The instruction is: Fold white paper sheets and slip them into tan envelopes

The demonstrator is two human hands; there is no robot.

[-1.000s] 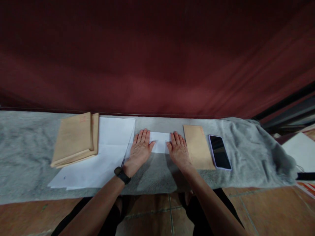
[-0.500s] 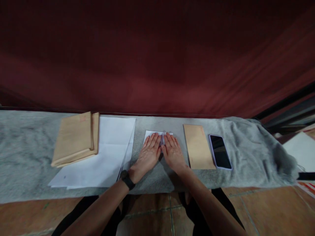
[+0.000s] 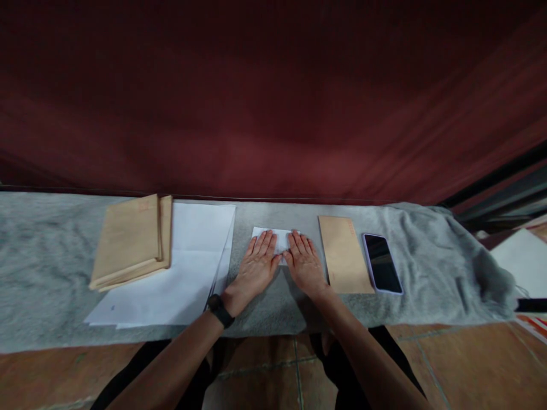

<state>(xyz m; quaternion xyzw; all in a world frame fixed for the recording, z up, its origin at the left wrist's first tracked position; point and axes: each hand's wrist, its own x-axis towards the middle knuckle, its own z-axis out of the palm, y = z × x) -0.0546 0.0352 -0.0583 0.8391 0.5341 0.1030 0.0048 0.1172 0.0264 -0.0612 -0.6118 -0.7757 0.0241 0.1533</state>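
A small folded white paper (image 3: 281, 241) lies on the grey cloth in front of me. My left hand (image 3: 258, 263) rests flat over its left part, fingers stretched out, a dark watch on the wrist. Over the right part lies my right hand (image 3: 304, 265), also flat with fingers extended. Both palms hide much of the paper, and a white strip of it shows between them. Close to my right hand is a single brown envelope (image 3: 345, 256). White sheets (image 3: 192, 239) are spread left of my left hand.
A stack of brown envelopes (image 3: 128, 236) sits partly on the white sheets at the left. Right of the single envelope lies a phone (image 3: 382, 265) with a purple edge. The grey cloth (image 3: 444, 267) bunches up at the right, and a dark red curtain (image 3: 273, 114) hangs behind.
My hands have slid slightly apart over the folded paper, so more white shows between them. The other things have stayed in place.
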